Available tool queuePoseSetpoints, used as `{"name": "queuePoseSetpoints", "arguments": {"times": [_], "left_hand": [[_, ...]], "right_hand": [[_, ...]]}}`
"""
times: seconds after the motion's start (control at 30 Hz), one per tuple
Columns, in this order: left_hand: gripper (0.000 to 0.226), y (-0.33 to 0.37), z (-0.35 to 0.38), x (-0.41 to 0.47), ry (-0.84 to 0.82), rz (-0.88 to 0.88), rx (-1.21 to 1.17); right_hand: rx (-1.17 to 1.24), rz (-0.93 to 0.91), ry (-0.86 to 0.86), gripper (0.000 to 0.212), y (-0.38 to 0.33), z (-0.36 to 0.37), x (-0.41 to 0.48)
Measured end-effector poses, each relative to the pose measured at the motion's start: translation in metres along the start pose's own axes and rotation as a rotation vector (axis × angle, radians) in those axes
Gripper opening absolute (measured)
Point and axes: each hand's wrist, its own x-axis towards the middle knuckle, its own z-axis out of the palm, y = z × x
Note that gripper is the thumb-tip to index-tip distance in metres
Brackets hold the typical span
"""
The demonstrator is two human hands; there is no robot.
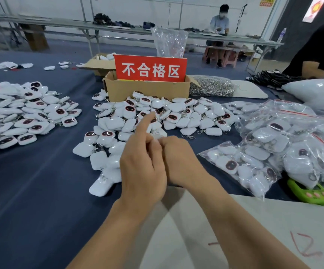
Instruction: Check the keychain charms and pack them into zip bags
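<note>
Charms [177, 107] piled just beyond | left hand [143, 167] touching right hand [178, 158] | grip hidden

A red sign [150, 67] stands in the brown cardboard box [147, 91]. Its big white letters say 不合格区. Far behind the box, a yellow wall notice [266, 0] is too blurry to read. Red scribbles [304, 245] on the pale sheet [254, 226] before the box cannot be read.
</note>
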Motion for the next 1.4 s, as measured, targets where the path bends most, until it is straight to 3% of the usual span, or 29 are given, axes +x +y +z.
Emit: {"name": "queuePoseSetpoints", "arguments": {"times": [0.07,0.13,0.2,0.27,0.33,0.4,0.5,0.6,0.73,0.9,0.97,1.07,1.17,1.3,1.4], "left_hand": [[0.048,-0.003,-0.001,0.004,0.107,-0.037,0.0],[0.045,-0.006,0.0,0.005,0.16,-0.083,-0.003],[0.044,-0.006,0.003,0.002,0.134,-0.106,-0.014],[0.042,-0.006,0.006,-0.002,0.021,-0.092,-0.008],[0.038,-0.006,0.012,-0.007,-0.159,-0.08,0.03],[0.031,-0.008,0.017,-0.011,-0.329,-0.1,0.14],[0.021,-0.012,0.02,-0.015,-0.496,-0.134,0.413],[0.011,-0.011,0.022,-0.017,-0.627,-0.066,0.57],[0.011,-0.008,0.023,-0.018,-0.631,0.02,0.62],[0.021,0.001,0.019,-0.018,-0.402,-0.005,0.673],[0.02,0.001,0.02,-0.019,-0.32,-0.012,0.547],[0.035,0.004,0.02,-0.02,-0.402,-0.095,0.147],[0.029,0.004,0.021,-0.02,-0.439,-0.139,-0.046],[0.023,0.001,0.022,-0.016,-0.478,-0.294,-0.254],[0.021,0.0,0.023,-0.014,-0.495,-0.304,-0.336]], "right_hand": [[0.443,0.083,0.209,0.018,0.006,-0.01,0.001],[0.572,0.213,0.482,0.017,0.026,-0.02,0.015],[0.285,0.313,0.472,0.031,0.053,-0.03,0.037],[-0.094,0.352,0.199,0.056,0.077,-0.034,0.059],[-0.292,0.306,-0.034,0.075,0.09,-0.029,0.074],[-0.353,0.238,-0.093,0.067,0.096,-0.021,0.077],[-0.589,0.142,0.033,0.038,0.091,-0.01,0.064],[-0.691,0.063,0.133,0.033,0.083,0.001,0.038],[-0.5,-0.038,0.226,0.017,0.073,0.004,-0.001],[-0.028,0.2,0.459,0.037,0.048,-0.006,-0.058],[0.224,0.27,0.471,0.041,0.041,-0.005,-0.078],[0.513,0.297,0.354,0.033,0.036,-0.012,-0.091],[0.81,0.344,0.282,0.034,0.033,-0.024,-0.089],[0.894,0.379,0.268,0.031,0.035,-0.029,-0.085],[0.958,0.405,0.275,0.022,0.037,-0.027,-0.081]]}}
